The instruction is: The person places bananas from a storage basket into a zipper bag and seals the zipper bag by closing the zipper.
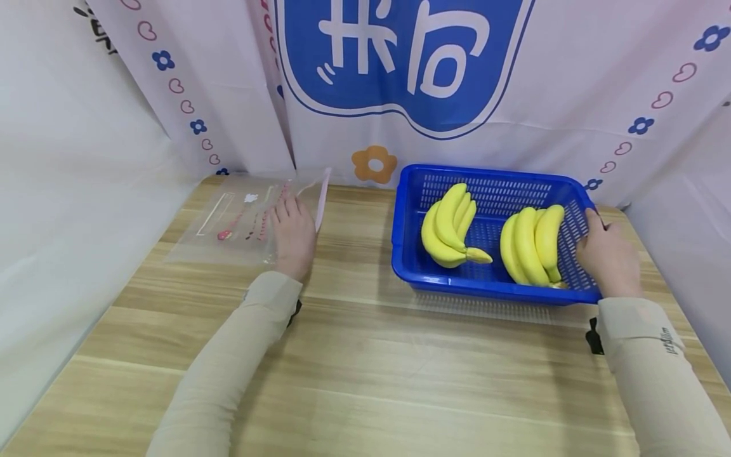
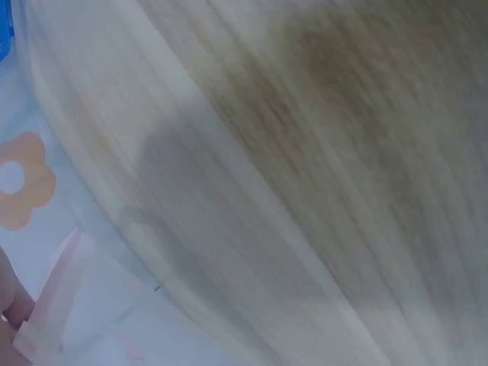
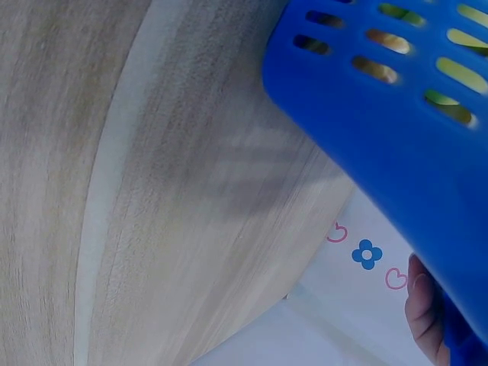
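A blue plastic basket (image 1: 457, 279) with slotted sides stands at the right of the table. Inside it lie two bunches of yellow bananas, one bunch (image 1: 451, 225) to the left and another bunch (image 1: 531, 244) to the right. My right hand (image 1: 611, 254) grips the basket's right end, its fingertips (image 3: 423, 309) curled at the rim in the right wrist view. At the back left is a clear plastic zip bag (image 1: 228, 219) with pink printing and a pink strip along its right edge. My left hand (image 1: 294, 235) holds the bag near that strip (image 2: 57, 293); its thumb is mostly hidden.
The wooden table (image 1: 365, 374) runs up to a white printed curtain (image 1: 240, 76) at the back. White sheets hang at the left and right sides. An orange flower print (image 1: 374, 164) shows low on the curtain, between bag and basket.
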Demonstrator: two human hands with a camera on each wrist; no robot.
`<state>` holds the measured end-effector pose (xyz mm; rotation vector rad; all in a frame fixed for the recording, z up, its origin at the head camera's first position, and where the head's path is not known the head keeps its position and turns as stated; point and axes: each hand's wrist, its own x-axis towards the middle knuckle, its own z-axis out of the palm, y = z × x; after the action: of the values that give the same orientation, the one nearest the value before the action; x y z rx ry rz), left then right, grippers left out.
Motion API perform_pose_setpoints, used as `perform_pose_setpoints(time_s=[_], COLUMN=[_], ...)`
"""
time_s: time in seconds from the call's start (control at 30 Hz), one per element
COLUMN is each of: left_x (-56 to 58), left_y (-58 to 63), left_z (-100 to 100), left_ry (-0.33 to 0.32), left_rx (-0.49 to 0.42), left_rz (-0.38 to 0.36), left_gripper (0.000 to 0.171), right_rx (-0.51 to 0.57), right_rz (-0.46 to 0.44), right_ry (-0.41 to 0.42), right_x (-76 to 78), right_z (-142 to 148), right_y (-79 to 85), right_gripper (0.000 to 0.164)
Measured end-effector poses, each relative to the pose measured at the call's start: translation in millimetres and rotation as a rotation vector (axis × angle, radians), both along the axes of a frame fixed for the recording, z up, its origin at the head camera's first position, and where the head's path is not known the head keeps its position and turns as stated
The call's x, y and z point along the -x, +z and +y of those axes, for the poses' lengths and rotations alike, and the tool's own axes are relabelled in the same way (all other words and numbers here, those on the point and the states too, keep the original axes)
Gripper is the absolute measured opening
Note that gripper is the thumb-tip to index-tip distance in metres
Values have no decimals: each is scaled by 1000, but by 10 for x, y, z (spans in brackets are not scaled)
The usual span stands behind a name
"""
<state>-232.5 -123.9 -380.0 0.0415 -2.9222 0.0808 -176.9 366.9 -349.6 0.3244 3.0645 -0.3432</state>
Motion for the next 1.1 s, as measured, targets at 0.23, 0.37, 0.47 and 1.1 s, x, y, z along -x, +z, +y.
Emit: perform_pose_setpoints(time_s=[0.23,0.37,0.47,1.1], left_x=[0,2,-1,9], left_y=[25,9,-11,-2], left_z=[4,4,7,9], left_ry=[-2,-25,-31,11], left_rx=[-39,-77,-99,-103], left_rz=[-67,-56,-14,69], left_gripper=[66,65,63,63], right_rx=[1,0,-1,4], right_rz=[5,8,0,-10], right_ry=[-2,-3,-6,-5], right_x=[0,1,4,2], right_z=[5,3,2,-1], right_y=[-8,-8,-2,9], right_gripper=[65,65,65,66])
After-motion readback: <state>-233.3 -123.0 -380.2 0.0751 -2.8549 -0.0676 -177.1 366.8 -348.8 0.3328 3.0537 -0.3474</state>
